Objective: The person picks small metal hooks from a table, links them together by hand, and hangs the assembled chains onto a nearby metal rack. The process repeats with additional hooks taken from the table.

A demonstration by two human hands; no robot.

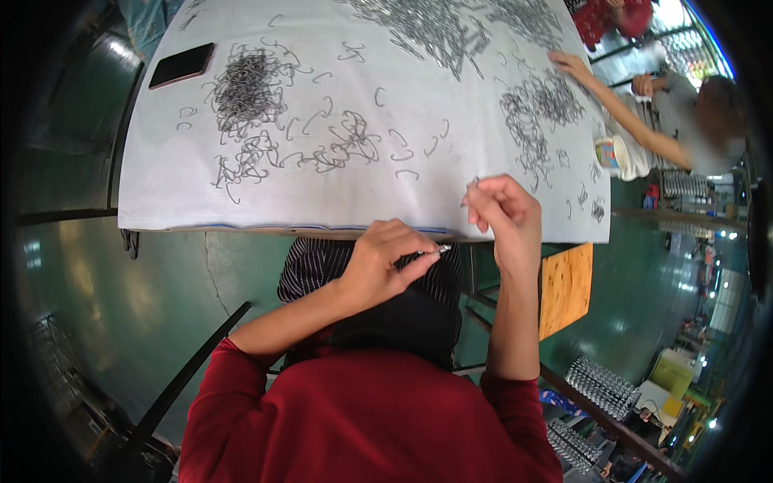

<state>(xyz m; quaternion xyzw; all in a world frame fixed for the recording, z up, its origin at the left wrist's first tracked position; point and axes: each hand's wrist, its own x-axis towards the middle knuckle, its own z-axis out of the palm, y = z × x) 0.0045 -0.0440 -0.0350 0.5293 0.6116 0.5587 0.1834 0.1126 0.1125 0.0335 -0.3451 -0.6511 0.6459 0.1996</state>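
My left hand is just off the near edge of the table, thumb and fingers pinched on a small shiny metal piece. Over the table's near edge, to the right, my right hand is closed in a pinch on a small metal part whose tip shows above the fingers; its shape is mostly hidden. The two hands are apart. Ahead of them, loose bent wire hooks lie scattered, with a dense heap of wire hooks farther left. A large spread of slim shiny metal pieces lies at the far side.
A dark phone rests at the left of the white-covered table. At the right, a co-worker's hand touches the table near another wire heap. A white bucket stands beyond the right edge, and a wooden stool below it.
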